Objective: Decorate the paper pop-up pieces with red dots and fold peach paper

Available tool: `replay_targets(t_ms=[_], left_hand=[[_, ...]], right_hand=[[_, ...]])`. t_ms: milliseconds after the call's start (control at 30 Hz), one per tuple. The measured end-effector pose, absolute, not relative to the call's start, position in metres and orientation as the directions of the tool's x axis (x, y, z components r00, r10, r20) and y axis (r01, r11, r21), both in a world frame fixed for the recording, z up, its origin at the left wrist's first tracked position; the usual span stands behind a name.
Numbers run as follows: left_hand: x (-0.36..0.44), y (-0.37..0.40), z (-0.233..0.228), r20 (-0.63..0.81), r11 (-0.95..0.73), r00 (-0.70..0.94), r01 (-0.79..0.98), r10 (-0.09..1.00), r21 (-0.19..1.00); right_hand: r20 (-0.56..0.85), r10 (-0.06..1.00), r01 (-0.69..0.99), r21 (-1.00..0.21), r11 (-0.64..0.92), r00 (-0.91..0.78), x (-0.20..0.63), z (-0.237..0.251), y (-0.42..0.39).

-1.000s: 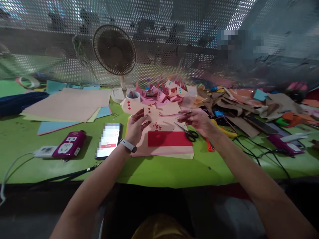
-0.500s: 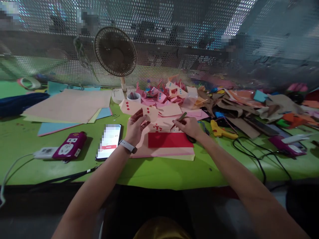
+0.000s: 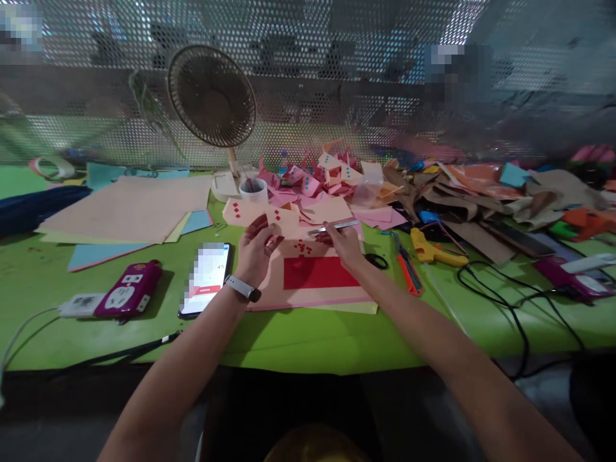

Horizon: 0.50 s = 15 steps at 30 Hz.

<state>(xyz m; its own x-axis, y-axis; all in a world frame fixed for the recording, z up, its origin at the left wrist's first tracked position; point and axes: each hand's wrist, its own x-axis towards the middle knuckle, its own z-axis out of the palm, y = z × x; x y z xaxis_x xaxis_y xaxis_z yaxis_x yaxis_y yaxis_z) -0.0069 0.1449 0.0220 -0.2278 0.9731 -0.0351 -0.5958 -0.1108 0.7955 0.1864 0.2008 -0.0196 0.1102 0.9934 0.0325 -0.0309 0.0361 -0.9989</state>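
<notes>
Left hand [image 3: 253, 247] is lifted just off the table, fingers curled and pinching a peach paper cutout [image 3: 283, 221] with small red diamonds on it. Grip point matches 0.5 s ago; cutout sits a touch further left in frame.

Right hand [image 3: 342, 242] is closed around a thin metallic tool [image 3: 332, 226], probably tweezers or a small ruler; too blurred to call. Tool now lies nearly level, tip pointing left toward the cutout. 0.5 s ago it was angled up. 1.0 s ago this hand was further right, over the scissors [image 3: 374, 260].

Under both hands: red paper rectangle [image 3: 315, 273] on a pink sheet [image 3: 308, 296], with loose red diamond bits [image 3: 303, 246] just above it.

Left of the left wrist: phone [image 3: 206, 279], then a purple power strip [image 3: 128, 298]. Right of the scissors: orange cutter [image 3: 408, 272], yellow glue gun [image 3: 433, 249]. Desk fan [image 3: 212, 96] at the back, beside a pile of folded pink pieces [image 3: 317, 179]. Green table [image 3: 308, 340].
</notes>
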Motion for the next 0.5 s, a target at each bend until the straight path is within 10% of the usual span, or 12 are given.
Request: replay_targets(t_ms=[500], left_hand=[[-0.005, 0.146, 0.019, -0.028, -0.115, -0.232, -0.577, 0.972, 0.808]], right_hand=[[0.119, 0.991, 0.038, -0.992, 0.117, 0.057, 0.193, -0.038, 0.212]])
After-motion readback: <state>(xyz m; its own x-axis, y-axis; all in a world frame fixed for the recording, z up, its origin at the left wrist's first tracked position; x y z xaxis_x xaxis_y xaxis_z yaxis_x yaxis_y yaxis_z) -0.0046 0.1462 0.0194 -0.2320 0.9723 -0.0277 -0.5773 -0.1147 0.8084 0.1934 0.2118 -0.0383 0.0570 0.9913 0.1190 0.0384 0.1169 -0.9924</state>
